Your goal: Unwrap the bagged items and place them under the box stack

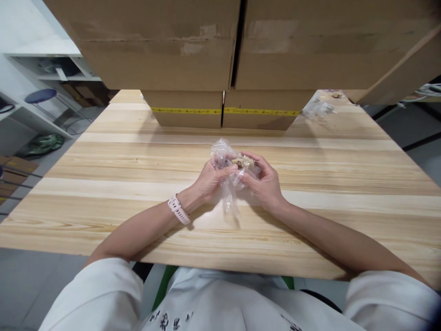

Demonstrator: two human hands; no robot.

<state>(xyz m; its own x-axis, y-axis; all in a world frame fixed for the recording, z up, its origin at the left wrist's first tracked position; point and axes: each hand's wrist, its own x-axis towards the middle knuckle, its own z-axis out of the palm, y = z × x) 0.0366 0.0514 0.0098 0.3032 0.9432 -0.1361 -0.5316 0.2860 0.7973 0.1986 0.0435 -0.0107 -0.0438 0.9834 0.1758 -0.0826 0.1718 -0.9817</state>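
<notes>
Over the middle of the wooden table [131, 184], both hands hold a crinkled clear plastic bag [223, 147]. My left hand [210, 179] pinches the plastic, its thumb lying across the front. My right hand [267, 179] curls around the bag's other side, thumb and fingers pressed to it. Between the hands shows a small yellowish-brown item [244, 162] in or against the plastic; its exact kind is unclear. A loose tail of the bag hangs down toward the tabletop. A pale pink band [178, 210] circles my left wrist.
Large cardboard boxes [165, 46] are stacked at the table's far side, above lower boxes [189, 108] with yellow tape. More crumpled clear plastic [319, 109] lies at the back right. A blue-topped stool [40, 95] and white shelves [41, 48] stand left.
</notes>
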